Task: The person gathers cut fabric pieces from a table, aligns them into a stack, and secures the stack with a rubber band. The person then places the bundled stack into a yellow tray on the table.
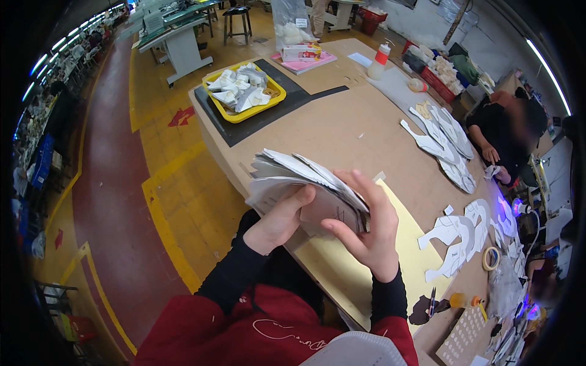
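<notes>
Hands fanning a thick stack of white cut pieces above the near edge of a long work table.

Both hands are clamped on the stack of white cut pieces (pixel 305 186): the left hand (pixel 278 222) grips it from underneath with the thumb pressed on the lower sheets, while the right hand (pixel 366 229) curls over the right end, its fingers spreading the top layers. To do this well, I judge the left hand should keep a firm pinch so the fanned sheets do not slide off, and the right should lift one layer at a time. The stack sits over the table (pixel 329 131) edge, just above a pale yellow sheet (pixel 409 244). Farther off, a yellow tray (pixel 215 102) on a black mat (pixel 287 97) holds a loose heap of similar white pieces.
</notes>
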The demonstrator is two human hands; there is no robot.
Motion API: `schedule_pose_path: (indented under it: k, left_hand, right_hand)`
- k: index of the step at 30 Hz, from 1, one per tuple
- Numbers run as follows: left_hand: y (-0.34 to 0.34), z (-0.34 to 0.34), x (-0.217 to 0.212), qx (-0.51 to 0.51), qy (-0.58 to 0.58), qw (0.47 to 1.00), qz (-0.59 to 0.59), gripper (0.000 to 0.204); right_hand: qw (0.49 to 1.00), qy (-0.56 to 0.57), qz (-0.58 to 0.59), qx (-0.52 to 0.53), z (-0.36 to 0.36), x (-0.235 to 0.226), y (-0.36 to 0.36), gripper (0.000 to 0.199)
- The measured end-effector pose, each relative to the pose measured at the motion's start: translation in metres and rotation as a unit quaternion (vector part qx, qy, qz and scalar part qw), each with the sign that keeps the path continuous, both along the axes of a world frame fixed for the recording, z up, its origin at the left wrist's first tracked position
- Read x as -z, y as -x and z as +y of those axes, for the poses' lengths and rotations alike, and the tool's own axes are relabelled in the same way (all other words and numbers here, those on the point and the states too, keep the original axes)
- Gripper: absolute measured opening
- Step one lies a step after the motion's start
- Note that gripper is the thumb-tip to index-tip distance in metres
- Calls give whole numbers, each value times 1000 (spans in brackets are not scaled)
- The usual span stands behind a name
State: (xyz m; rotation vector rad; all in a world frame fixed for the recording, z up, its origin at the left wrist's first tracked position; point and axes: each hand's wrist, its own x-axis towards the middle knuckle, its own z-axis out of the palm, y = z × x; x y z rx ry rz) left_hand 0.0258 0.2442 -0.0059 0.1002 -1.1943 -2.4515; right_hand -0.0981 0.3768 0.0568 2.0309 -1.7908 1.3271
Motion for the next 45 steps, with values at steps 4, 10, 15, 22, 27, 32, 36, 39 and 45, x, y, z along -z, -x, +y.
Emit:
schedule_pose_path:
  k: [4,10,15,22,27,32,36,39,45]
  left_hand:
    - [-5,6,0,-73,10,997,-29,84]
    - [-6,5,5,-96,71,993,11,83]
    - [-14,13,-19,-78,205,971,92,95]
    - [-11,10,-7,-72,238,963,101,86]
    - [-9,1,-8,-63,188,980,29,100]
    - [-9,5,-22,-115,100,988,39,109]
    - [-14,-6,-18,-126,100,986,51,95]
    - [-28,-4,-3,-139,84,986,28,88]
    - [-25,-1,-8,-84,135,986,40,98]
  right_hand:
    - [972,54,128,188,-16,3,1,86]
    - [983,-40,96,149,-9,0,-4,109]
    - [987,74,-76,118,-17,13,-5,114]
    - [991,42,11,129,-6,16,1,128]
    - [996,-80,11,22,-4,8,3,140]
    - [996,29,-1,87,-13,20,-2,147]
    - [994,5,-99,39,-17,30,-14,144]
    - [987,36,-114,107,-23,31,-13,143]
    - [986,95,-104,88,-26,34,-16,134]
